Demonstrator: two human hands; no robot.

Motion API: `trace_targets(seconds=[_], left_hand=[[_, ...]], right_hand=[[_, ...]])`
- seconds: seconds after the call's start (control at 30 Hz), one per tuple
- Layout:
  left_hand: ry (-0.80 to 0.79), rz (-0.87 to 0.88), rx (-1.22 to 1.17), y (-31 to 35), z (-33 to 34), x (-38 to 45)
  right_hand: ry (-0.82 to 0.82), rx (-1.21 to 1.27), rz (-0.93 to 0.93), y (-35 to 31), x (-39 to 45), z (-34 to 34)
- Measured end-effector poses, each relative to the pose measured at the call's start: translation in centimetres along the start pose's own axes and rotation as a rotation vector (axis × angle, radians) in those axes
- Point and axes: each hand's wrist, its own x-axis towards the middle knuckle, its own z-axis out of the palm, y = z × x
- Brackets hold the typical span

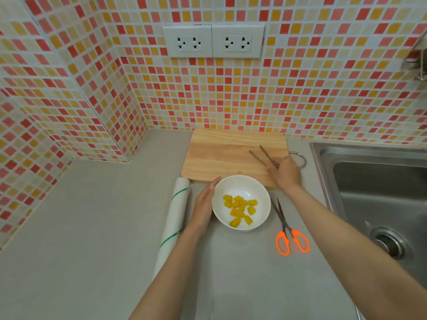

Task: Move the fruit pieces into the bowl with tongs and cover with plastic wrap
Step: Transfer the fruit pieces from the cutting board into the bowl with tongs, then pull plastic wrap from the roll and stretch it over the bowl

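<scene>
right hand point(285, 173) covers the hinge end of the tongs point(263, 155), so the grip itself can't be read; only the two arms poke out over the cutting board point(226, 153). Board's near right corner sits under that hand and wrist, its near edge partly behind the bowl point(258, 188) rim. Metal loop point(300, 158) at the board's right edge is half hidden. left hand point(203, 204) is edge-on against the bowl, palm side unseen. Plastic wrap roll point(175, 215) lower end goes behind the left forearm. Sink point(346, 162) is cut by the right frame edge. Fixture point(417, 63) top right is cropped, can't identify. Fruit pieces point(240, 210) overlap, count unclear.
</scene>
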Motion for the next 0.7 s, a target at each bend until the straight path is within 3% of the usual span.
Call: trace_targets(seconds=[0.17, 0.3, 0.37, 0.5, 0.53, 0.6, 0.7], left_hand=[[0.029, 0.043, -0.034, 2.4, -1.6, 0.1], [0.103, 0.155, 0.086, 5.0, -6.3, -1.1], [0.169, 0.19, 0.189, 5.2, -9.3, -2.3], [0.208, 0.16, 0.566, 2.1, -13.7, -5.4], [0.199, 0.137, 0.648, 0.9, -14.3, -6.1], [0.15, 0.099, 0.782, -1.2, -14.7, -7.3], [0.076, 0.084, 0.903, -3.0, -14.0, -8.5]], right_hand=[[0.045, -0.039, -0.064, 0.8, -0.5, 0.9], [-0.007, -0.069, -0.076, 0.6, -0.9, 0.6], [0.058, 0.007, -0.028, -1.0, -1.9, -0.2], [0.302, 0.317, -0.336, -6.1, -8.0, -1.1], [0.268, 0.41, -0.42, -7.4, -10.5, -0.7], [0.047, 0.59, -0.487, -9.7, -15.5, 1.0], [-0.361, 0.634, -0.325, -11.7, -20.5, 5.4]])
